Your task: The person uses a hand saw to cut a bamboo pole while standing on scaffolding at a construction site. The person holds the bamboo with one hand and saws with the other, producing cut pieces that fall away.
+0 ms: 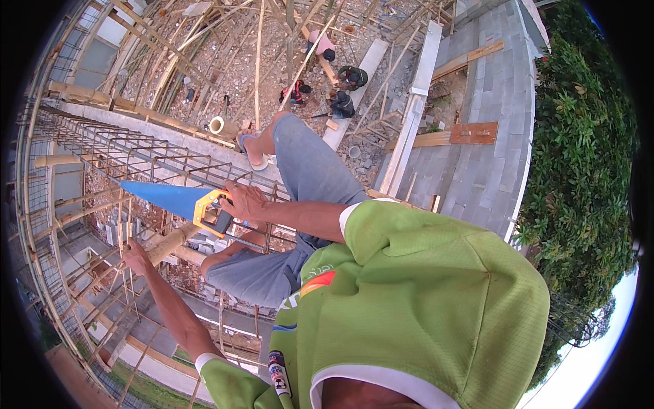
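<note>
- Two bare hands are at work below my view; the right hand (245, 201) is wrapped around the handle of a hand saw (160, 198), its long blade aimed leftward.
- The left hand (136, 258) seems closed about a slim pale stick (129, 230) standing below the blade's tip; I can't make out every finger.
- My reading of the step: steadying the stick while bringing the saw to it. I can't tell whether teeth and wood touch.
- The next move, as I judge it, calls for a firm left grip, the blade squared to the wood, and light first strokes, given such a high perch.
- The blade is smooth, blue and tapering; its handle is a chunky loop of yellow and black.
- Just beside the left hand lies a round log (169, 244), pale and thick.
- Beyond the saw I see a rebar cage (155, 162), thin brown rods bent into repeated hoops.
- Farther out, grey shorts (310, 160) of soft cloth and a finely ribbed green shirt (422, 293) frame the reach.
- Well below, four people (352, 78) crouch or bend on coarse reddish rubble (197, 116), near long straight poles (259, 61).
</note>
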Tool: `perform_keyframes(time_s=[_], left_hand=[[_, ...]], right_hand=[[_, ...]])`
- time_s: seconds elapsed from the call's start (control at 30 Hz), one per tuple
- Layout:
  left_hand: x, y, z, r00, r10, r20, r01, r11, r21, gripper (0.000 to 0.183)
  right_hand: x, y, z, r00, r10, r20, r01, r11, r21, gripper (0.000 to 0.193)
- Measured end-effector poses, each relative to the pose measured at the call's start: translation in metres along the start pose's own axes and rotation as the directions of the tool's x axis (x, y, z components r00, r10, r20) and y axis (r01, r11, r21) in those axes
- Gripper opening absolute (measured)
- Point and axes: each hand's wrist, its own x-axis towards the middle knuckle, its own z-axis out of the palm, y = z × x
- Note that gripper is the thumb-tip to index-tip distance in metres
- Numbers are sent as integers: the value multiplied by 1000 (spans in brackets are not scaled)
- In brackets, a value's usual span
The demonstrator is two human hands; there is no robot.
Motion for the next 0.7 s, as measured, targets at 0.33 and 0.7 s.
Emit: perform_keyframes(time_s=[0.33,0.7], left_hand=[[1,-1,-1,1000,6,-14,-6,1000,9,59],[-4,4,-3,1000,7,-7,-7,1000,-6,60]], right_hand=[[7,14,15,993,-92,-74,90,996,-30,48],[6,13,13,989,-107,-101,104,994,-33,47]])
